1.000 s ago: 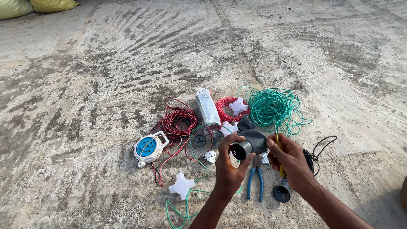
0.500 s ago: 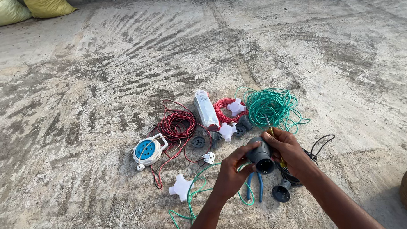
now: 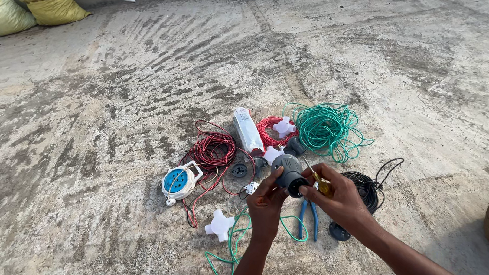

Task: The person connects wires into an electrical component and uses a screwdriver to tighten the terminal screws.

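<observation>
Above the concrete floor (image 3: 93,121), near its lower edge, the left hand (image 3: 266,200) pinched a grey round fitting (image 3: 290,174) from below, tilting its dark mouth upward, apparently so its inside could be reached. The right hand (image 3: 337,197) steadied the fitting's other side while clasping a yellow-handled screwdriver (image 3: 316,180) against the palm. Beneath them lay blue-handled pliers (image 3: 308,215) and a loose green wire (image 3: 235,245); a red wire coil (image 3: 214,150) and a green wire coil (image 3: 326,127) sat spread apart, within easy reach.

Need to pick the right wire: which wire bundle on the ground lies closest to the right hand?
The black wire coil, just beside the right hand; green and red ones lie farther.
</observation>
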